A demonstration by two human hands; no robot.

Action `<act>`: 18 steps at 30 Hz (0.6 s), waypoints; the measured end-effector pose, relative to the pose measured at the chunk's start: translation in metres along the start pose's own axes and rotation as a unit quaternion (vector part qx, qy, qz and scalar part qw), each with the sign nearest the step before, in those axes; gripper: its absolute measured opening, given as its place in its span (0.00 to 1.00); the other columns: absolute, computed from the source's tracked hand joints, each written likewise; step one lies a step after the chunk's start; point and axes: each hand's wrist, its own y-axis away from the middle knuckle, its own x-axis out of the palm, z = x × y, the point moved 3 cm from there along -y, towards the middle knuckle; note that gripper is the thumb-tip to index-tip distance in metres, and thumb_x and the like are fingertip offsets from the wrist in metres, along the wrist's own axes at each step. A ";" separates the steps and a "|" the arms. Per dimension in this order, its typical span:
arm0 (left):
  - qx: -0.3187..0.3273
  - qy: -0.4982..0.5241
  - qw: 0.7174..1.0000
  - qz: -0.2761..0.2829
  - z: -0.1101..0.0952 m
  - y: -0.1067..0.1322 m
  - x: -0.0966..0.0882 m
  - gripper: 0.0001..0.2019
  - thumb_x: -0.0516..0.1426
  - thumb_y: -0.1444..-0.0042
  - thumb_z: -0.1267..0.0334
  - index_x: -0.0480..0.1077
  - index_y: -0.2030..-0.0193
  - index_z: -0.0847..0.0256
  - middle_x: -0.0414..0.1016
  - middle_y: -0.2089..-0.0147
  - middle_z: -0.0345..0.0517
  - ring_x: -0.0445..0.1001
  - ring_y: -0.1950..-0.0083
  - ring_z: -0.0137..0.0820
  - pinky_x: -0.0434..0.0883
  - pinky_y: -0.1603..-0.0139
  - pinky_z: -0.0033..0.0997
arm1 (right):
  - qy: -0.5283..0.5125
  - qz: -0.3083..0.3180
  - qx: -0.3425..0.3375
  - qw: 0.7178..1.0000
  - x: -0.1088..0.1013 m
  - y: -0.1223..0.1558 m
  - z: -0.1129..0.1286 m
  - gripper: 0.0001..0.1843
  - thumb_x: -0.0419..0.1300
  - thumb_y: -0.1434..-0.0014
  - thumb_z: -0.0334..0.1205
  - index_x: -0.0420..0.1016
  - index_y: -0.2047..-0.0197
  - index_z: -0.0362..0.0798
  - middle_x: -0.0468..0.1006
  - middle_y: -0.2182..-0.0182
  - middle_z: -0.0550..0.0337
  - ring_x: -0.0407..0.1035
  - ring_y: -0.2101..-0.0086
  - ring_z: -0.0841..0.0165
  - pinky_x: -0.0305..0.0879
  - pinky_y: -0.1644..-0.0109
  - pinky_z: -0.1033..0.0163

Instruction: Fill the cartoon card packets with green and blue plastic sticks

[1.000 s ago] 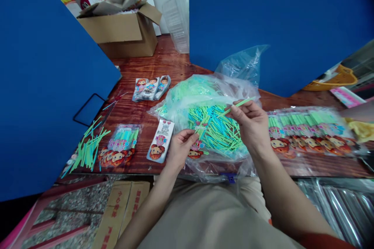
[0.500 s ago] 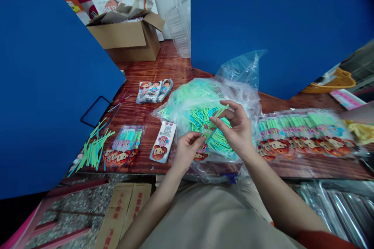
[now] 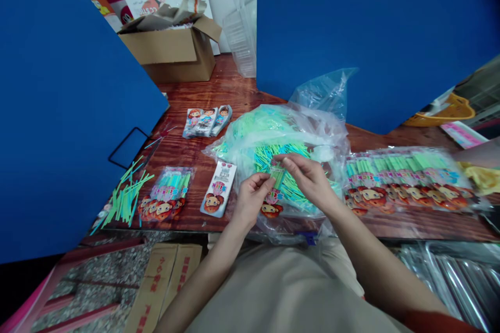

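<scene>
Your left hand (image 3: 252,199) sits just in front of your body at the near edge of the counter (image 3: 219,88), its fingers pinched closed on the side of a small printed packet (image 3: 272,204) with a cartoon face on its lower end. The packet is held upright just above the clear bag (image 3: 324,130), a large loose sack heaped with green and blue sticks that lies in the middle of the counter. Your right hand (image 3: 310,179) meets the packet from the other side, fingers closed at its open top on a few green sticks (image 3: 278,174) that stand in the mouth of the packet. The two hands almost touch. Just left of your left hand lies a flat packet (image 3: 219,190), then a small stack of filled packets (image 3: 166,197), then loose sticks (image 3: 125,197) fanned near the counter's left edge. Three more packets (image 3: 207,120) lie farther back. On your right a long row of filled packets (image 3: 398,177) runs along the counter. A cardboard box (image 3: 172,52) stands at the far end.
</scene>
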 end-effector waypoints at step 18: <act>-0.002 -0.031 0.999 0.015 -0.002 0.003 0.004 0.14 0.68 0.56 0.54 0.75 0.70 0.62 0.70 0.75 0.37 0.65 0.72 0.25 0.62 0.71 0.24 | 0.161 0.074 -0.023 0.984 -0.022 0.003 0.013 0.22 0.48 0.30 0.53 0.76 0.61 0.49 0.80 0.64 0.54 0.73 0.62 0.63 0.66 0.57 0.59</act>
